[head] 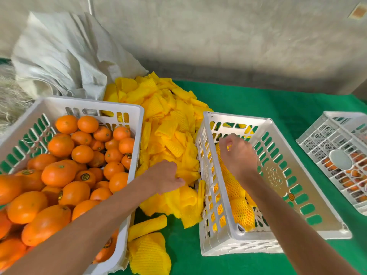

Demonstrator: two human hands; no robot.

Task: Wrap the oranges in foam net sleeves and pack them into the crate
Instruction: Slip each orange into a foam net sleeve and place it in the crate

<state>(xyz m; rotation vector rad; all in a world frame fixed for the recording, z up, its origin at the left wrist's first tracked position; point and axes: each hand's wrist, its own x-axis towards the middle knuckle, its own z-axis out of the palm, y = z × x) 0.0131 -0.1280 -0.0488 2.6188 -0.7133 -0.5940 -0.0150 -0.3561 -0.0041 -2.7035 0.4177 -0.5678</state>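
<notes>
Smooth round oranges [59, 173] beside crinkly yellow foam sleeves [168, 124].

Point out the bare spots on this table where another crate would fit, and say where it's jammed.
Bare green cloth lies behind the packing crate, up to the wall, and in front of it at the near edge. It is crowded between the orange crate and the packing crate: the sleeve pile fills that gap, with the left hand in it.

bare oranges [65, 171] heaped, sleeved oranges [241, 213] crated [309, 195]
</notes>
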